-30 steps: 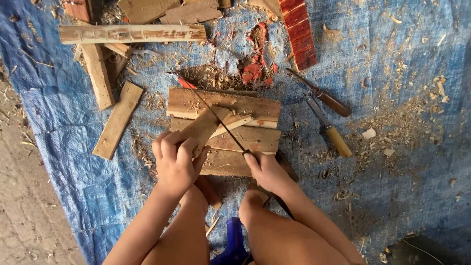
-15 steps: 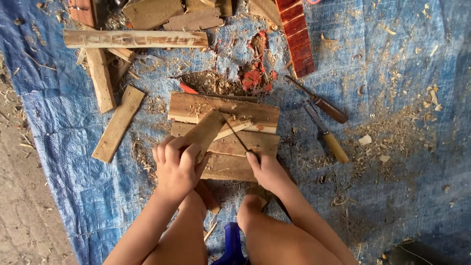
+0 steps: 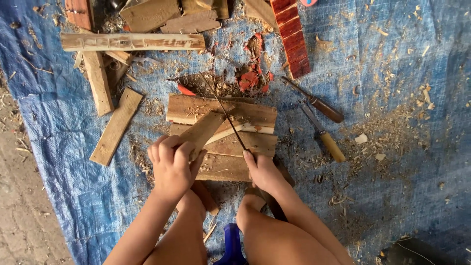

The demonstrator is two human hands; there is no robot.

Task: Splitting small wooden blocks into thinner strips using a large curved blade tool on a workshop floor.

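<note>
Head view: left hand (image 3: pixel 171 164) is closed around a narrow wood strip (image 3: pixel 203 131), right hand (image 3: pixel 262 172) is wrapped on a thin blade (image 3: pixel 225 114) laid across it, over stacked boards (image 3: pixel 230 147) mid-tarp (image 3: pixel 402 73). Strip judged light, stiff, splintery; best gripped at near end.

Blue woven tarp (image 3: pixel 402 98) spread over the ground, strewn with sawdust and wood shavings (image 3: pixel 392 132), bare sandy dirt floor (image 3: pixel 24 211) along the left edge, soft daylight, deeper shade at lower right
</note>
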